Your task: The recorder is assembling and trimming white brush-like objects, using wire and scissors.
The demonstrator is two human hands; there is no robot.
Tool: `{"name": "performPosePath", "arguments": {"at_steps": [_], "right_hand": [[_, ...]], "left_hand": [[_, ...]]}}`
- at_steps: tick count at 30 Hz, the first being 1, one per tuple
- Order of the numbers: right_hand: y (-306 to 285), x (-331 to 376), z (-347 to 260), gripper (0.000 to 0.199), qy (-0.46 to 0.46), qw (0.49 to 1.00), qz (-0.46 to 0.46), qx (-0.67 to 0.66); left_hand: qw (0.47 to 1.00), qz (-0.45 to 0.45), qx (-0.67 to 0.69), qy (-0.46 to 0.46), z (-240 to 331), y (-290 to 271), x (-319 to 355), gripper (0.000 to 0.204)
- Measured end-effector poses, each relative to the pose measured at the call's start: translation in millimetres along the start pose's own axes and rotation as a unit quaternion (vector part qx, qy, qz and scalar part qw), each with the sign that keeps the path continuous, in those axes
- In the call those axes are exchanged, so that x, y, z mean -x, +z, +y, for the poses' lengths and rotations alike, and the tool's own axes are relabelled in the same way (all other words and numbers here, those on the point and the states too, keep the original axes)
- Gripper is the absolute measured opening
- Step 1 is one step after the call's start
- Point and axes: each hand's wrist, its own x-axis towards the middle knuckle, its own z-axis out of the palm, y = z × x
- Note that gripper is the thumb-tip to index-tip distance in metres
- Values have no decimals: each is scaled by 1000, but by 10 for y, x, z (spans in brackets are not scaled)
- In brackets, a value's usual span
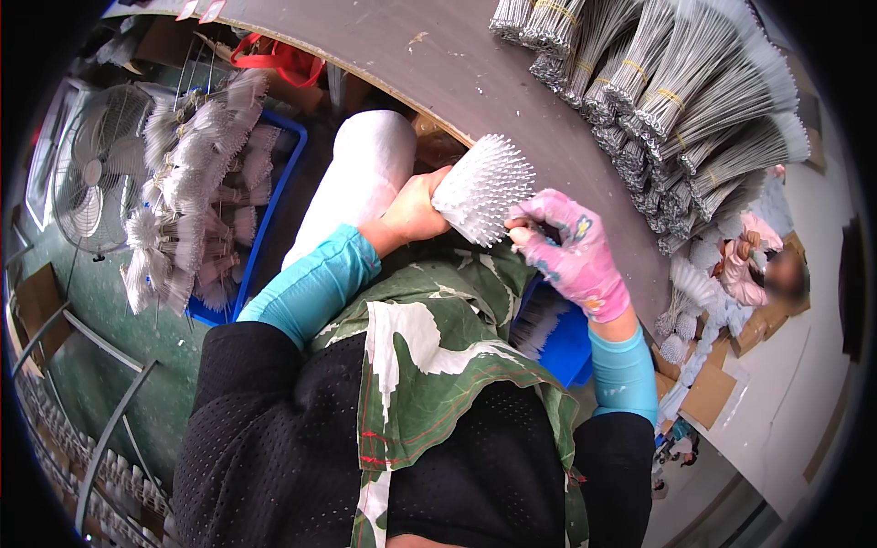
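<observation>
From where I stand, the person's left hand (416,212) has its grip clamped round the lower side of a white bristly bundle (482,190), held above the lap by the bench (429,46) edge, probably to leave its dotted end free. The right hand (575,251), in a pink flowered glove, has thumb and fingertips close together at that end; I cannot tell whether they pinch a strand. Wire bundles (676,96) with yellow ties lie heaped on the bench, presumably banded to keep them sorted. More white bundles (196,173) pile around a blue crate (294,164).
</observation>
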Motion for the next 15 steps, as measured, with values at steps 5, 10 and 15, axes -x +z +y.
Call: {"name": "performPosePath", "arguments": {"at_steps": [5, 10, 15], "right_hand": [[41, -13, -91, 25, -148, 961, 45, 228], [-52, -19, -290, 32, -166, 922, 84, 340], [-399, -191, -399, 14, -186, 931, 105, 297]], "left_hand": [[999, 19, 33, -27, 262, 22, 29, 46], [993, -20, 98, -63, 564, 48, 49, 56], [988, -80, 110, -70, 923, -17, -84, 65]]}}
